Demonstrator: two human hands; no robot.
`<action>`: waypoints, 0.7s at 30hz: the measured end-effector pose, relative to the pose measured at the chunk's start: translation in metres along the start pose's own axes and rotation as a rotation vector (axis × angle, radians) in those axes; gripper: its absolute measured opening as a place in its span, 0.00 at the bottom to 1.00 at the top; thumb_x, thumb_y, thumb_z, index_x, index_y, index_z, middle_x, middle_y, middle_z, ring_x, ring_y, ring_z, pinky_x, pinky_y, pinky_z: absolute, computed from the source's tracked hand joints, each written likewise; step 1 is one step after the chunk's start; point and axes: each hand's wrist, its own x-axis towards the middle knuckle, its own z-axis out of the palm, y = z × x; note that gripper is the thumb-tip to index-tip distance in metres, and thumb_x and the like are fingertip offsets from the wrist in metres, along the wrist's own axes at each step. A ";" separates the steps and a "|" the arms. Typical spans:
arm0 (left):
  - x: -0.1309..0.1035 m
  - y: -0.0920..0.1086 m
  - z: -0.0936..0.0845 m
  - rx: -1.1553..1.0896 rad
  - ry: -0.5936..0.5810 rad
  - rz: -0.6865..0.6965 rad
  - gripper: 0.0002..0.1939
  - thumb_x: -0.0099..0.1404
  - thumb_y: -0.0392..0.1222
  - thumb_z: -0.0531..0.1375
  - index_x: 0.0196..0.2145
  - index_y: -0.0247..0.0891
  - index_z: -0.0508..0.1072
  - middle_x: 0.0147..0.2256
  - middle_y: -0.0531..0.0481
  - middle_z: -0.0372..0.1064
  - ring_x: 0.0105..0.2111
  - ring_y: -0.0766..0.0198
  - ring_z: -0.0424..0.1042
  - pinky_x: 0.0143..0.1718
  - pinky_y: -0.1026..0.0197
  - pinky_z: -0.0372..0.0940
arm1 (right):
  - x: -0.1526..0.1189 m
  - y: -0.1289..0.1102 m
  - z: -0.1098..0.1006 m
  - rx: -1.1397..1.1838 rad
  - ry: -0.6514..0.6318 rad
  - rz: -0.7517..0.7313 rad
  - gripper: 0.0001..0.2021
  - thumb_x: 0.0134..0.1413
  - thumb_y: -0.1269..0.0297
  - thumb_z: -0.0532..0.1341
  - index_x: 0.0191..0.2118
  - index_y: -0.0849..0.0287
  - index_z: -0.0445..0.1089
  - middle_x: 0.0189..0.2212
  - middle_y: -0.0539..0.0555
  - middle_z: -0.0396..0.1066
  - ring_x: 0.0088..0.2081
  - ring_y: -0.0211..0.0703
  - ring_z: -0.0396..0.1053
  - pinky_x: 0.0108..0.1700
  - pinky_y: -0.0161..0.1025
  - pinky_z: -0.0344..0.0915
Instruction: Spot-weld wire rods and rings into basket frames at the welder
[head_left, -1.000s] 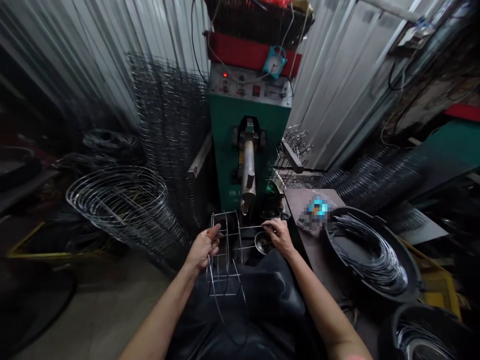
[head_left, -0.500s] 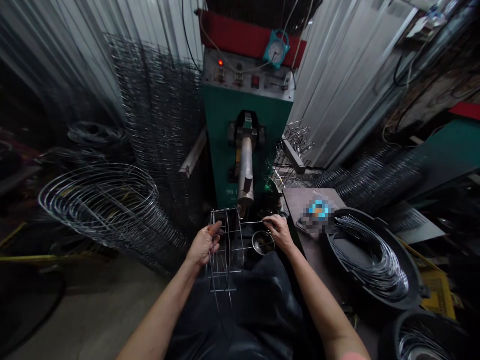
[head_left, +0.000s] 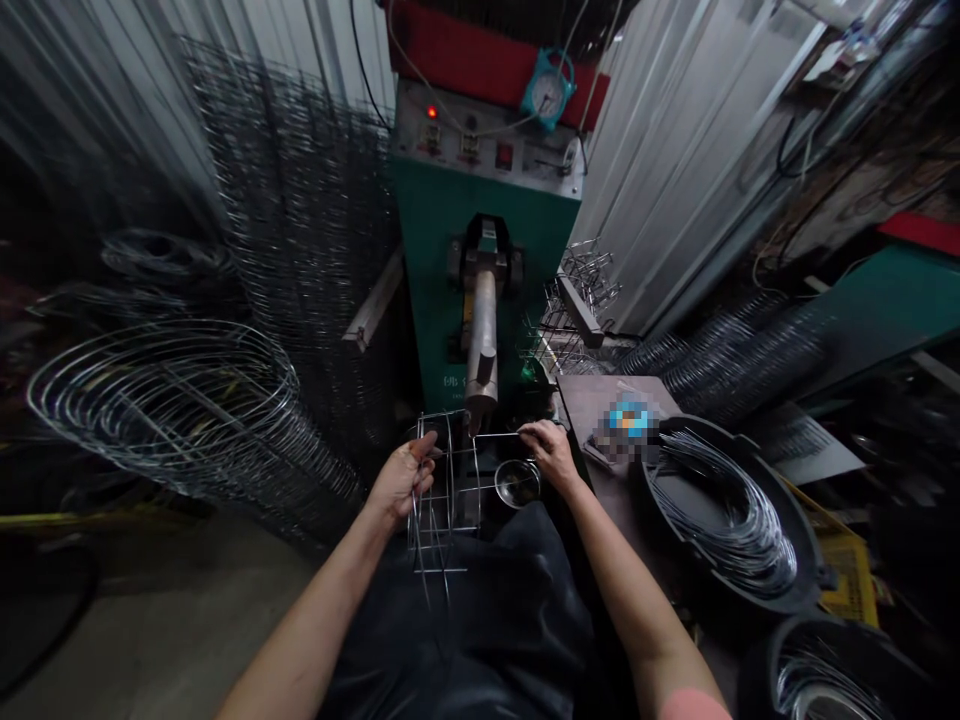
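My left hand [head_left: 406,480] grips the left side of a small wire frame [head_left: 451,500], which hangs over my lap. Between the fingers of my right hand [head_left: 549,452] is the right end of a thin straight wire [head_left: 497,435]. The wire's left end meets the top of the frame, right under the tip of the metal arm [head_left: 484,340] on the green machine [head_left: 427,240]. A round metal bowl [head_left: 517,483] sits below the wire, close to my right hand.
Stacked wire rings [head_left: 172,400] lean at the left, with a tall wire stack [head_left: 292,200] behind. At the right, a black tub [head_left: 814,560] holds cut wires beside a grey table [head_left: 611,500]. A second tub [head_left: 757,660] stands lower right. A blue clock [head_left: 548,90] hangs on the machine.
The whole view has shifted slightly, so most things appear further left and a little higher. Both hands keep their grips, and the wire still touches the frame under the metal arm.
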 end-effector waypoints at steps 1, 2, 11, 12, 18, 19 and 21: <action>0.001 0.000 0.000 0.002 0.001 -0.005 0.20 0.42 0.50 0.66 0.20 0.35 0.62 0.13 0.60 0.53 0.10 0.80 0.43 0.09 0.72 0.39 | 0.002 0.002 0.001 -0.002 -0.003 0.003 0.08 0.58 0.64 0.54 0.35 0.57 0.71 0.30 0.52 0.70 0.36 0.41 0.64 0.41 0.39 0.52; 0.002 0.000 0.000 0.004 0.003 -0.010 0.19 0.42 0.50 0.66 0.20 0.35 0.62 0.12 0.61 0.52 0.10 0.80 0.43 0.09 0.72 0.39 | 0.003 0.003 0.001 -0.003 -0.008 0.005 0.08 0.58 0.64 0.54 0.35 0.57 0.71 0.30 0.52 0.70 0.36 0.40 0.64 0.41 0.39 0.52; 0.002 0.000 0.000 0.024 0.012 0.008 0.22 0.40 0.50 0.67 0.22 0.36 0.60 0.14 0.60 0.56 0.10 0.79 0.46 0.10 0.72 0.40 | -0.039 -0.085 -0.011 -0.137 -0.003 -0.019 0.11 0.56 0.60 0.56 0.43 0.56 0.69 0.40 0.59 0.68 0.45 0.48 0.63 0.47 0.44 0.57; 0.002 0.000 0.000 0.029 0.011 0.010 0.22 0.40 0.50 0.67 0.22 0.36 0.60 0.14 0.61 0.54 0.10 0.79 0.45 0.10 0.72 0.40 | -0.051 -0.106 -0.006 -0.094 -0.132 -0.035 0.13 0.56 0.59 0.56 0.44 0.57 0.67 0.39 0.58 0.69 0.43 0.47 0.65 0.44 0.42 0.60; 0.002 -0.001 0.001 0.044 0.015 0.053 0.23 0.40 0.51 0.67 0.23 0.37 0.58 0.18 0.59 0.57 0.11 0.80 0.46 0.10 0.71 0.39 | -0.088 -0.188 0.043 -0.265 -0.600 0.065 0.16 0.54 0.62 0.57 0.47 0.64 0.62 0.30 0.61 0.73 0.30 0.50 0.72 0.29 0.40 0.66; 0.002 -0.002 0.001 0.048 0.014 0.059 0.23 0.39 0.51 0.67 0.23 0.37 0.58 0.18 0.59 0.57 0.11 0.79 0.46 0.10 0.71 0.39 | -0.087 -0.191 0.049 -0.287 -0.597 0.086 0.14 0.55 0.67 0.55 0.47 0.65 0.62 0.32 0.62 0.73 0.30 0.50 0.72 0.29 0.39 0.66; 0.002 -0.002 0.000 0.062 0.007 0.067 0.23 0.40 0.52 0.67 0.23 0.37 0.59 0.17 0.60 0.56 0.11 0.79 0.46 0.10 0.71 0.39 | -0.084 -0.188 0.055 -0.275 -0.565 0.124 0.16 0.55 0.74 0.52 0.50 0.67 0.60 0.35 0.64 0.73 0.32 0.49 0.73 0.31 0.39 0.67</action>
